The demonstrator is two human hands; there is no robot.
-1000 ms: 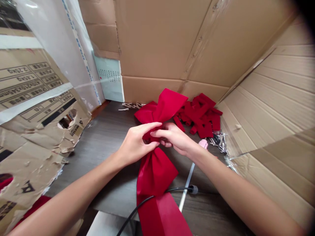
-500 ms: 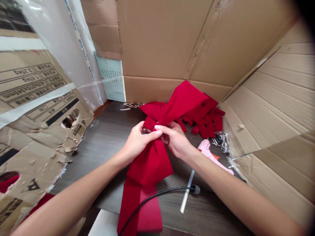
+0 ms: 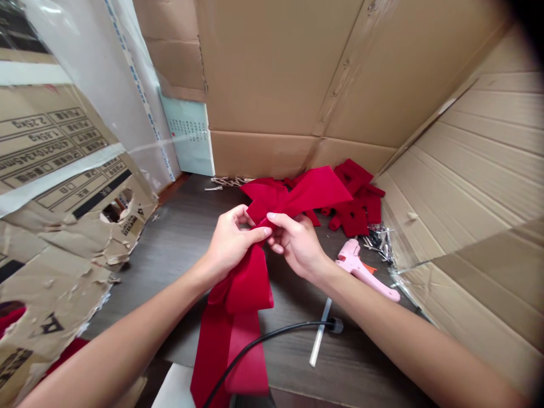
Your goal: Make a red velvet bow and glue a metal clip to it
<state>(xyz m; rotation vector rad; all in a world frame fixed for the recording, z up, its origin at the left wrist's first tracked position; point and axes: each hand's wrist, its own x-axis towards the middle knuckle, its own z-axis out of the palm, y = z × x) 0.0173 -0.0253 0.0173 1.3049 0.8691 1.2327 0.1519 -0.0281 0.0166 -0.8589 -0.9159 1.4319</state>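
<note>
A large red fabric bow [image 3: 250, 283] is pinched at its middle between my two hands, above the dark tabletop. My left hand [image 3: 232, 238] grips the bow's centre from the left, thumb pressed on top. From the right, my right hand [image 3: 297, 241] holds the same centre with thumb and fingers closed. One loop points up and to the right; another hangs toward me, with two long tails below it. The fingers partly hide the centre band. A pink glue gun [image 3: 357, 263] lies by my right forearm, with a glue stick [image 3: 319, 340] near it.
Behind the bow is a pile of red fabric pieces [image 3: 361, 198]. Metal clips [image 3: 380, 241] lie at the right, and more clips [image 3: 229, 181] at the back. A black cable [image 3: 280, 331] crosses the front. Cardboard walls [image 3: 272, 79] enclose the table [image 3: 170, 249].
The bow has tilted in my hands: its upper loop has dropped and swung right, while the lower loop and tails have shifted left. Both hands still hold the centre.
</note>
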